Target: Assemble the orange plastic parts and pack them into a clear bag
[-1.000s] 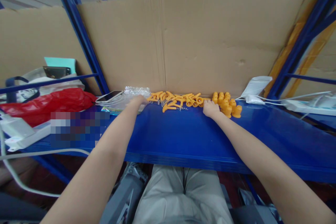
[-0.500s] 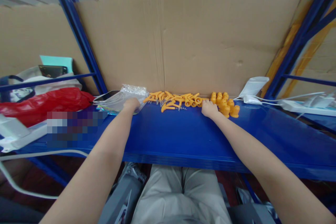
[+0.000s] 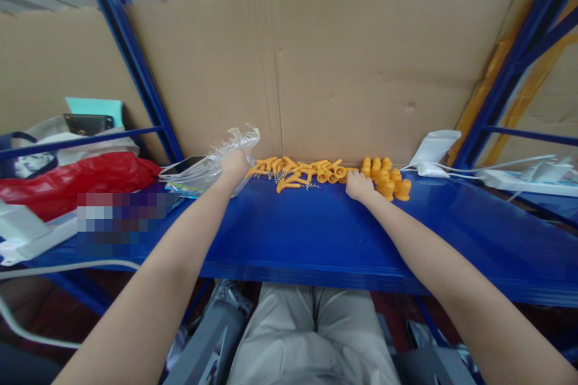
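Note:
My left hand (image 3: 235, 163) is closed on a crinkled clear plastic bag (image 3: 244, 137), whose upper edge stands up off the table. Right of it lies a row of orange branched plastic pieces (image 3: 289, 165), with thin metal spirals (image 3: 310, 186) among them. Several orange cone-shaped pieces (image 3: 333, 178) have their round open ends towards me. My right hand (image 3: 360, 185) rests at the right end of this row with curled fingers; what they hold, if anything, is hidden. Just right of that hand stand several orange cup-like pieces (image 3: 387, 185) in a group.
On the blue table (image 3: 289, 234), a phone (image 3: 189, 163) lies left of the bag. A red plastic bag (image 3: 85, 180) and a white power strip (image 3: 45, 237) are further left. White cables and a charger (image 3: 431, 169) lie at right. Cardboard (image 3: 352, 66) closes the back.
My left hand has moved up and slightly right, drawing the clear bag's edge upward. My right hand stays at the orange pieces.

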